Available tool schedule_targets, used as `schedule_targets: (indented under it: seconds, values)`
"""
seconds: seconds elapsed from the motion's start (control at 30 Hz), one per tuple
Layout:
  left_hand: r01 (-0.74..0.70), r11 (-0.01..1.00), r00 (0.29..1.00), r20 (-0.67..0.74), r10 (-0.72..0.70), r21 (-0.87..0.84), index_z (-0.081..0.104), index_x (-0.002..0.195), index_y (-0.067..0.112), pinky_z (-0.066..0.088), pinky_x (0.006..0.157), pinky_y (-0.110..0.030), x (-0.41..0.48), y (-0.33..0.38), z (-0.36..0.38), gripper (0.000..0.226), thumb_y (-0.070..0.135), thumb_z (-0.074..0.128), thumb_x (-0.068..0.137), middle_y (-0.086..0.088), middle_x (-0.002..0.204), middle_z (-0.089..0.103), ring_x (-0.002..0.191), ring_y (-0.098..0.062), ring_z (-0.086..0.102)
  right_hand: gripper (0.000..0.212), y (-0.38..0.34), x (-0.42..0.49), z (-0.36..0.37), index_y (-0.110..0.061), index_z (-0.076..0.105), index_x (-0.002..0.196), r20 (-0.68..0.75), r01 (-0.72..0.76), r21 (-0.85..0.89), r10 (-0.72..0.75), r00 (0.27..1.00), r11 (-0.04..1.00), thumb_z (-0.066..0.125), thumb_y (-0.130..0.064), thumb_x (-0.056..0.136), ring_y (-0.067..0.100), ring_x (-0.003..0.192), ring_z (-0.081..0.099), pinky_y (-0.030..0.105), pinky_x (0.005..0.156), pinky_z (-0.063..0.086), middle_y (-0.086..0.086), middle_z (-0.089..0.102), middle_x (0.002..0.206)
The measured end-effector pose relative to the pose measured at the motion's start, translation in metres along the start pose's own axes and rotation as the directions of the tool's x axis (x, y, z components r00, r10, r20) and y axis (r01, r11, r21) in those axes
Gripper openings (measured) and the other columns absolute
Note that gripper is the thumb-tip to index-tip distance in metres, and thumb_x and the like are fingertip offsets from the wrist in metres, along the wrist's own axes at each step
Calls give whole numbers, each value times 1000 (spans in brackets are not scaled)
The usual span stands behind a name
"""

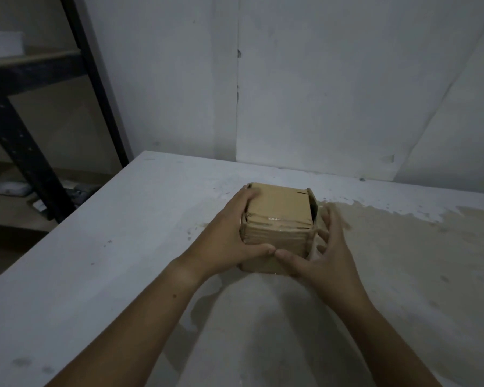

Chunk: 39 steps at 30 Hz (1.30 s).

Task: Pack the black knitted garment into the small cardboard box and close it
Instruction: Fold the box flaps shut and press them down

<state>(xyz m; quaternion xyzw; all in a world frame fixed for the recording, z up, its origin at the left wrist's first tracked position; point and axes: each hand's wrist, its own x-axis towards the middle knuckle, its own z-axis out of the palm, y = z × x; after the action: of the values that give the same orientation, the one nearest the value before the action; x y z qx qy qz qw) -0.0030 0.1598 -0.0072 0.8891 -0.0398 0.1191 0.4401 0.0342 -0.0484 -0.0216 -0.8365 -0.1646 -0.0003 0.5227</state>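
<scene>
Closing step: the left hand clasps the cardboard box at frame centre; the right hand, fingers spread, should next tuck the side flap.

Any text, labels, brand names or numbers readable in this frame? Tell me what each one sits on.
None can be read.
Box: plain brown cardboard; a faint pale mark along the top front edge, too blurred to tell if it is print.
Table and wall: no writing, only stains and scuffs.
Items on the shelf at left: too dark and small to read.
</scene>
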Motion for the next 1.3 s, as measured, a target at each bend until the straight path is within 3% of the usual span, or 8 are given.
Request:
schedule_targets:
  seconds: [0.1,0.23,0.33,0.57,0.73,0.93,1.1,1.3]
  values:
    - [76,994,997,7,-75,-84,6,157,37,44,110,-32,1,-2,0,124,47,89,65,16,149,47,132,-1,48,95,1,6,1,-42,25,150,88,123,80,-130,988,989,83,-35,75,-9,116,56,18,93,52,-27,56,131]
    - [28,992,1000,-7,-29,-124,25,151,44,50,99,-23,2,0,1,101,32,87,73,18,130,63,115,4,61,82,3,8,10,-33,30,150,42,168,14,-169,985,986,77,-30,83,-12,102,61,6,79,49,-22,64,120]
    - [19,989,1000,-14,-21,-149,23,146,52,49,95,-16,2,4,0,98,26,86,75,22,124,64,111,8,61,79,4,7,16,-28,31,151,19,158,-4,-158,987,987,74,-31,85,-12,103,60,2,78,46,-16,65,122]
    - [47,990,985,-159,-69,-133,28,152,38,52,97,-23,-5,6,15,101,37,87,70,18,129,63,113,6,61,81,3,8,12,-39,24,151,-2,192,4,-192,981,981,72,-27,87,-13,106,58,10,84,50,-22,62,124]
    - [58,995,969,-237,-75,-77,54,135,31,56,91,-25,-4,10,14,70,28,85,73,15,116,70,104,2,65,86,7,9,15,-44,17,153,-20,187,67,-186,982,980,68,-15,90,-10,113,58,17,92,51,-21,59,131]
    - [69,993,982,-170,-85,-101,49,140,33,53,96,-27,7,5,10,71,25,82,77,16,120,69,107,4,64,88,9,19,24,-39,16,154,-46,150,118,-146,988,982,68,-11,89,-7,115,57,17,95,50,-18,58,131]
    - [80,989,981,-167,-100,-126,45,145,31,52,97,-28,33,-1,19,77,26,81,78,17,121,68,109,5,63,87,14,42,17,-47,16,148,-64,145,136,-137,988,980,67,-7,89,-21,109,52,11,92,47,-40,48,120]
    - [103,982,976,-174,-130,-157,40,149,30,52,95,-21,46,-11,28,77,27,79,82,14,127,66,114,1,62,83,27,53,21,-30,24,155,-85,104,150,-92,992,983,67,-5,89,-20,110,54,7,89,45,-41,50,119]
